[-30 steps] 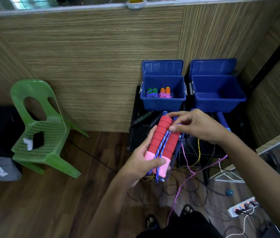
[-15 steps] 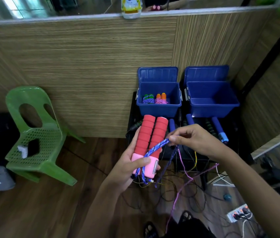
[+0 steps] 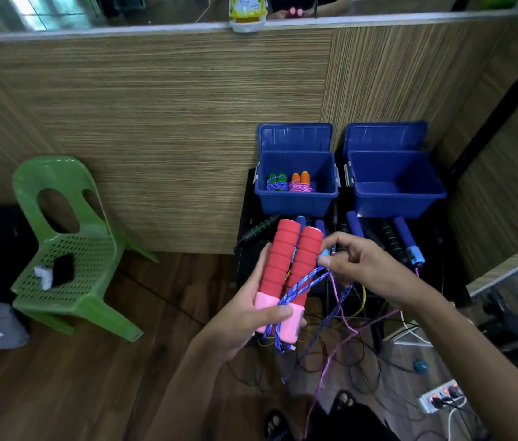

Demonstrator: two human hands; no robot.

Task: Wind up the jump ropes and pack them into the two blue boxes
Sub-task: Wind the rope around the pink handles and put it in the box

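My left hand (image 3: 245,316) grips two red foam handles (image 3: 289,265) with pink ends, held side by side and upright. A blue braided rope (image 3: 302,283) crosses the handles' lower part. My right hand (image 3: 362,268) pinches that rope just right of the handles. Behind them stand two open blue boxes. The left box (image 3: 295,198) holds two wound ropes, one with green handles (image 3: 276,181) and one with orange handles (image 3: 300,181). Nothing shows inside the right box (image 3: 397,198). Loose ropes with blue and black handles (image 3: 405,238) lie on the black stand in front of the boxes.
A green plastic chair (image 3: 70,249) with a small dark item on its seat stands at the left. Tangled cords (image 3: 340,354) hang and lie on the wooden floor below my hands. A power strip (image 3: 442,397) lies at lower right. A wooden panel wall rises behind the boxes.
My right hand has drawn the blue rope down from the handles' tops and across their lower part. The handles stay in my left hand.
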